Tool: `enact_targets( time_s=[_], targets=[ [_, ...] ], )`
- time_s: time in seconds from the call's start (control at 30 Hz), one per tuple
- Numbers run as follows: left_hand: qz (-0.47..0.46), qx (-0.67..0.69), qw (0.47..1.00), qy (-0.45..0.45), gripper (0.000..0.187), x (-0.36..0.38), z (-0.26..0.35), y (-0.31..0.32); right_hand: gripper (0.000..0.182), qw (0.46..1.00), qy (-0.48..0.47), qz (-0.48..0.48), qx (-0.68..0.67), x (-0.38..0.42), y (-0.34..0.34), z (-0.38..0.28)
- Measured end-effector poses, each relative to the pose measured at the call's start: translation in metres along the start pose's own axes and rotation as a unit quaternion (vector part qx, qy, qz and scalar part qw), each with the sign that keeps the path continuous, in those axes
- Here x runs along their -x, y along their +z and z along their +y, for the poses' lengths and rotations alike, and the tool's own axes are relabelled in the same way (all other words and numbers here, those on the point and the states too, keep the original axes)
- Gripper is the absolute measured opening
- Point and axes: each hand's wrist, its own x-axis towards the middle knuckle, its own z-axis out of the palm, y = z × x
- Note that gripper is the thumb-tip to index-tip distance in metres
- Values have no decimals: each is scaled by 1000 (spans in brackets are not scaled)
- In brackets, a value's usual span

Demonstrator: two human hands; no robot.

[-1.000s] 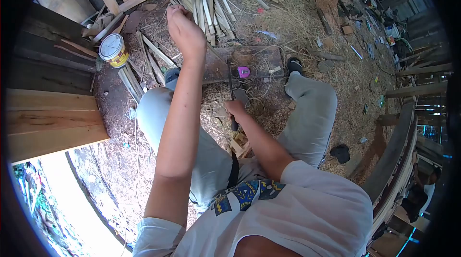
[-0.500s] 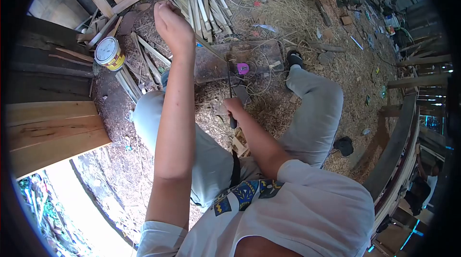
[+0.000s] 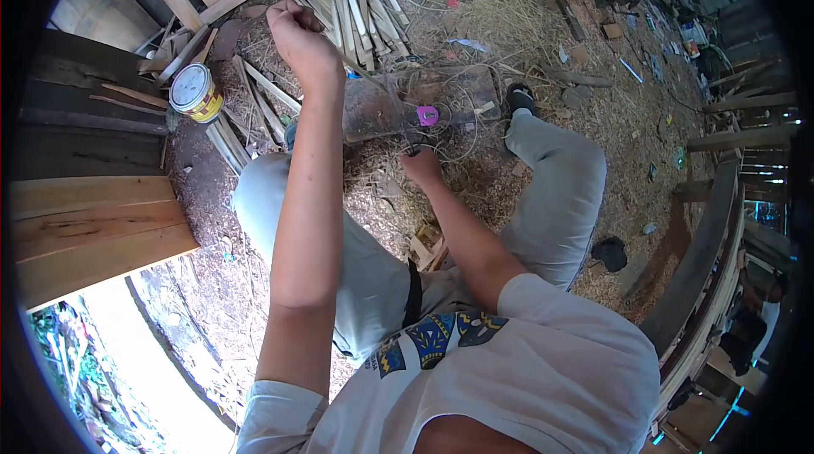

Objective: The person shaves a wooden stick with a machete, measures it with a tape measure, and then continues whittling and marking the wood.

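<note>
My left hand [image 3: 297, 30], at the end of my raised forearm, has its fingers curled closed around one end of a thin wooden strip [image 3: 365, 74]. The strip slants down to the right over a worn wooden board [image 3: 369, 119]. My right hand [image 3: 421, 167] is closed on the dark handle of a long knife, just in front of the board. The knife's narrow blade [image 3: 402, 119] points away from me and meets or crosses the strip's lower end; exact contact cannot be made out. A pink tape measure [image 3: 426, 116] lies on the board, right of the blade.
Beyond my left hand lies a pile of pale wooden strips [image 3: 360, 9]. A paint bucket [image 3: 195, 91] stands to the left. Shavings and loose fibres litter the ground around my legs. Off to the right are a dark cloth-like lump [image 3: 608, 256] and a wooden rail [image 3: 708, 225].
My right hand has moved forward, away from my body, with the knife, toward the board. My left hand has shifted slightly left, turning a little at the wrist.
</note>
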Motion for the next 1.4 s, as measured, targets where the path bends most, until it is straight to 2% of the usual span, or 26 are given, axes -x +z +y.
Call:
enact_targets(
  time_s=[0.03,0.07,0.1,0.13,0.17,0.27,0.33,0.47,0.53,0.57,0.63,0.73,0.77,0.8,0.83,0.9,0.93,1.03,1.13,1.2,1.23,1.27,1.3,1.37,1.4],
  targets=[
    [-13,40,999,3,15,1,-2,2,26,997,45,-66,23,-4,-4,2],
    [-17,40,999,2,15,3,-2,2,26,997,46,-64,19,-4,-7,5],
    [-14,28,999,24,11,7,-1,3,24,978,145,-104,-111,-1,-14,3],
    [-10,16,999,47,8,9,1,4,23,931,238,-143,-237,1,-21,-1],
    [-14,16,999,49,8,9,3,5,23,931,235,-142,-241,6,-27,-3],
    [-23,26,999,31,7,10,5,3,22,958,194,-91,-190,34,-29,7],
    [-43,31,997,57,11,9,7,7,25,975,146,6,-170,47,-21,9],
    [-58,4,998,8,16,15,15,11,27,958,161,-60,-228,40,-29,-34],
    [-104,11,994,-18,20,16,9,8,32,968,85,-62,-227,40,-42,-70],
    [-105,11,994,-16,20,14,10,8,32,968,84,-62,-227,43,-49,-89],
    [-117,-102,988,-7,29,10,11,10,30,965,-18,-46,-257,53,-68,-127],
    [-129,-127,983,-24,17,5,16,8,29,964,-77,-66,-247,68,-96,-171],
    [-143,-141,979,-28,20,2,15,6,29,964,-78,-64,-248,72,-101,-182],
    [-119,-151,981,0,32,7,14,10,27,960,-123,-53,-246,75,-104,-190],
    [-122,-151,981,-1,32,7,11,7,25,955,-167,-41,-243,79,-108,-198],
    [-108,-27,993,-35,29,11,8,3,25,956,-184,-41,-226,87,-116,-212],
    [-112,-7,991,-70,30,15,9,1,25,957,-202,-45,-205,91,-117,-215],
    [-90,-43,994,-41,33,24,14,3,26,968,-151,-63,-191,87,-110,-214],
    [-61,-29,995,-73,38,27,20,3,28,959,-164,-11,-232,79,-88,-195],
    [-52,-35,995,-75,41,21,22,-5,28,975,0,-99,-201,48,-58,-142],
    [-54,-36,995,-73,41,15,21,-13,28,974,-2,-98,-203,10,-31,-82],
    [-73,-36,993,-85,39,10,21,-21,29,924,117,-232,-280,-9,0,-17],
    [-92,-35,991,-95,38,7,22,-23,28,972,54,-227,-16,-16,0,27],
    [-106,-56,988,-98,39,10,28,-18,30,953,116,-279,3,3,-39,59],
    [-103,-44,988,-107,39,7,25,-22,30,953,114,-281,0,11,-45,54]
  ],
)
